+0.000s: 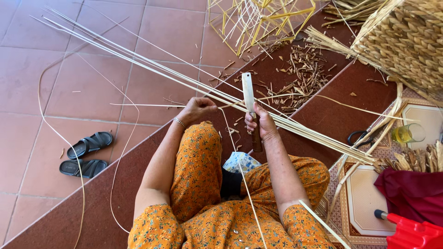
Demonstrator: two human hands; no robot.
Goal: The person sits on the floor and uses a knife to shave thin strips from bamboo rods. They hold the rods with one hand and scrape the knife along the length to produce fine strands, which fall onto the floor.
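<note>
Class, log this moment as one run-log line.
left hand: grips cane strips | right hand: holds knife, blade up against strips | sandals: on floor, left

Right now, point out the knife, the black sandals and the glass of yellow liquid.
knife (248, 92), head view, on the flat pale blade.
black sandals (89, 144), head view, on the upper sandal's strap.
glass (408, 133), head view, on its clear side wall.

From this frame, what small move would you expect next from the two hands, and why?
Probably the right hand pushes the knife further along the strip, while the left hand draws the strips back. The blade stands upright right where the long thin bamboo strips cross between the hands, the left hand pinches them beside it, and shavings already litter the step beyond.
</note>
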